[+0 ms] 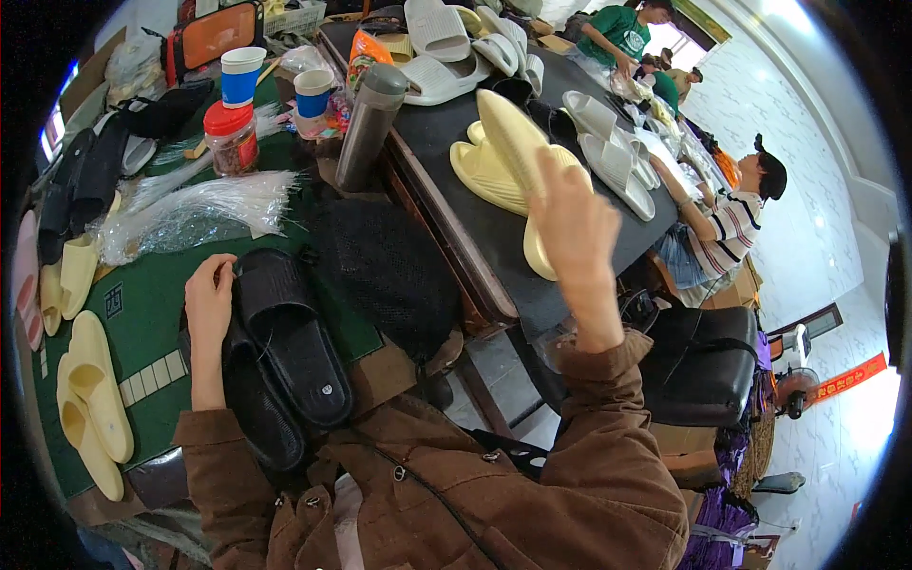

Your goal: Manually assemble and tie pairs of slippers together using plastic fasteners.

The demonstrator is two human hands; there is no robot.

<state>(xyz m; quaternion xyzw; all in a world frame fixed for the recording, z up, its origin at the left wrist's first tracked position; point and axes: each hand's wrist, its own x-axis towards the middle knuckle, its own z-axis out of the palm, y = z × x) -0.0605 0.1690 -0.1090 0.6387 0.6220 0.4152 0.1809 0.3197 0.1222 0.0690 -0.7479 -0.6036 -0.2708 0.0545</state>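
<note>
Slippers covered both work surfaces at this moment. I saw my left hand [209,302] resting on the green table [152,313], fingers curled loosely against the heel end of the black slipper pair [285,356]; whether it actually gripped the pair I could not tell. That pair lay stacked across the table's near edge, partly over my lap.

My right hand [573,228] was raised over the black table [475,199], fingers closed around a pale yellow slipper [513,142] held edge-up. More yellow slippers [484,176] lay directly under it, touching one another.

Risk assessment, as I judged it:
- The raised slipper was held near one end only. A loose grip could let it tip and drop onto the ones beneath.
- The black pair overhung the edge. A nudge from the left forearm could slide it off.
- A metal flask [369,123] stood upright near the table seam, and a reach across could knock it over.

A seated person in a striped shirt [731,220] worked well apart, to the right.
</note>
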